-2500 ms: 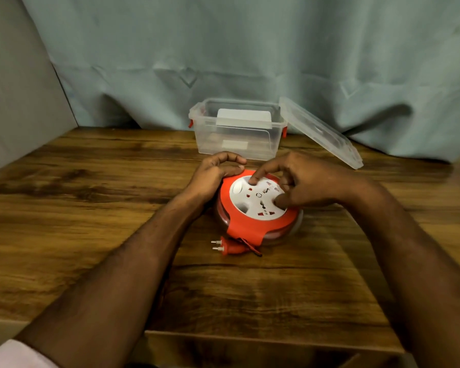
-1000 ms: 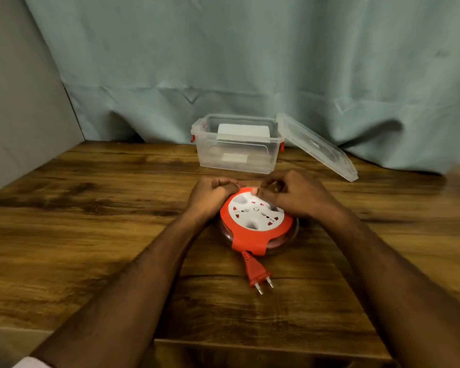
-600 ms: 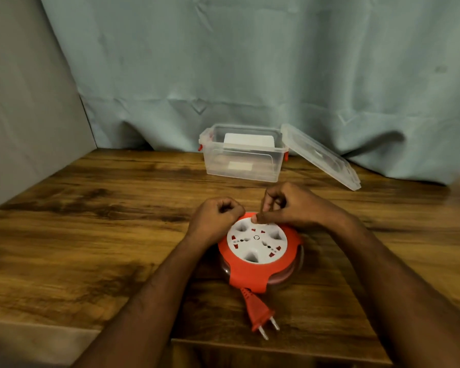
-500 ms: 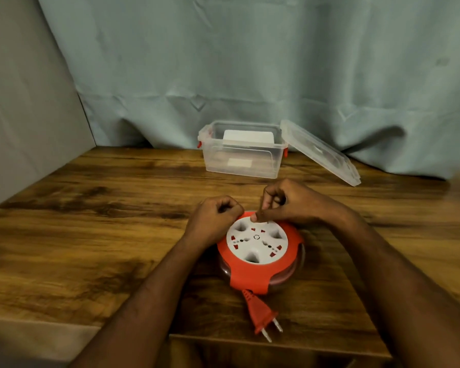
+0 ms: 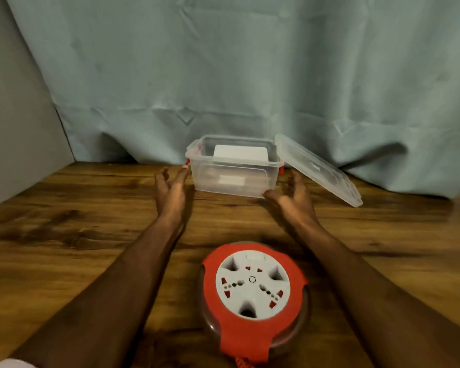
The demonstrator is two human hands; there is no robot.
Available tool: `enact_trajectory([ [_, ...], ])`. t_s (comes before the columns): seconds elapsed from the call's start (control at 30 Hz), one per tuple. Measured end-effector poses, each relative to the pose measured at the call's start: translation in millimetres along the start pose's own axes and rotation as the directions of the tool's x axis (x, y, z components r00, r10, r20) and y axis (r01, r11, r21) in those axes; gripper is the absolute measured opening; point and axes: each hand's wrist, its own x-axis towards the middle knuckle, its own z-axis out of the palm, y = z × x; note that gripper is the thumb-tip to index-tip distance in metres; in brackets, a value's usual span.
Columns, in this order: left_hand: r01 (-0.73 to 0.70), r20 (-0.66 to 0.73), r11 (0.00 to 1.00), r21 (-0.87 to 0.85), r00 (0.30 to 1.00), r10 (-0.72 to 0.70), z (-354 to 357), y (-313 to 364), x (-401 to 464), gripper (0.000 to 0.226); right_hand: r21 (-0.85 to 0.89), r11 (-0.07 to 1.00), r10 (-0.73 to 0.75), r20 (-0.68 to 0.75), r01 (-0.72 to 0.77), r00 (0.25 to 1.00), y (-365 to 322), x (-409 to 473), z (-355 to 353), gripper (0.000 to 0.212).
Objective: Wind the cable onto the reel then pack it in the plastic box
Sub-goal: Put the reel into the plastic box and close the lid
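Note:
The orange cable reel (image 5: 252, 296) with a white socket face lies flat on the wooden table (image 5: 64, 235) near its front edge, between my forearms. Its cable end leaves the frame at the bottom. The clear plastic box (image 5: 233, 167) with red clips stands open at the back. My left hand (image 5: 170, 191) is spread beside the box's left wall, fingertips close to the red clip. My right hand (image 5: 292, 193) is spread at the box's right front corner, thumb near or at the corner. Neither hand holds anything.
The box's clear lid (image 5: 319, 172) leans against its right side, one edge resting on the table. A white card sits inside the box at the back wall. A blue-green curtain (image 5: 250, 75) hangs behind the table, and a grey panel (image 5: 16, 128) closes off the left.
Both hands have let go of the reel and reached forward to either side of the plastic box. The reel stays on the table; the view has shifted so its plug is out of frame.

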Motion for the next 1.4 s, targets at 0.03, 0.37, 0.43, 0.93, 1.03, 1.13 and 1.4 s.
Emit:
enact_trajectory([
  [0.03, 0.001, 0.029, 1.000, 0.009, 1.000, -0.001, 5.2, -0.6, 3.9, 0.073, 0.013, 1.000, -0.013, 0.004, 0.013, 1.000, -1.7, 1.2, 0.9, 0.095],
  [0.37, -0.115, 0.184, 0.990, 0.084, 0.978, 0.098, 17.4, -9.6, 5.3, 0.067, 0.129, 0.991, -0.058, 0.088, 0.046, 0.994, -3.3, 3.4, 2.9, 0.098],
  [0.43, -0.133, 0.148, 0.978, 0.162, 0.983, 0.110, 15.3, -7.8, 0.1, 0.068, 0.146, 0.988, -0.051, 0.057, 0.043, 0.997, -5.3, 1.5, 0.5, 0.091],
  [0.93, -0.134, 0.228, 0.916, 0.379, 0.973, 0.048, -25.0, 1.9, -84.7, 0.093, 0.098, 0.995, 0.000, -0.032, 0.003, 0.999, -16.0, -77.1, -22.5, 0.076],
  [1.03, -0.112, 0.230, 0.928, 0.355, 0.973, 0.029, -38.2, 5.3, -102.1, 0.091, 0.099, 0.995, -0.014, -0.045, 0.019, 0.999, -16.6, -100.6, -26.8, 0.072],
  [1.13, -0.121, 0.201, 0.919, 0.375, 0.978, 0.047, -48.4, 9.1, -117.3, 0.090, 0.114, 0.993, -0.008, -0.048, 0.013, 0.999, -22.8, -124.3, -29.7, 0.074],
  [1.4, -0.154, 0.173, 0.899, 0.411, 0.981, 0.089, -56.4, 16.9, -134.8, 0.081, -0.047, 0.997, 0.054, -0.071, -0.057, 0.996, -36.3, -160.2, -39.1, 0.058],
])
